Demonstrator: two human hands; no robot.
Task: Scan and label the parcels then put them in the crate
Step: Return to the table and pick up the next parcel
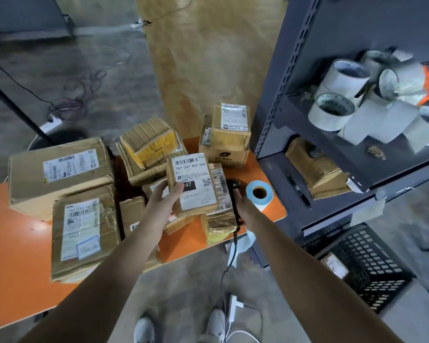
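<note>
The left hand grips a small brown cardboard parcel raised above the orange surface, thumb on its white shipping label, which faces up, the other fingers hidden beneath; the right hand is curled round a black handheld barcode scanner just right of that parcel, its cable hanging past the surface edge; a blue-and-white roll of labels lies just beside the scanner; more taped brown cardboard parcels crowd the surface behind and to the left; a black plastic lattice crate sits on the floor at the right, beneath dark grey metal shelving, one parcel inside it.
</note>
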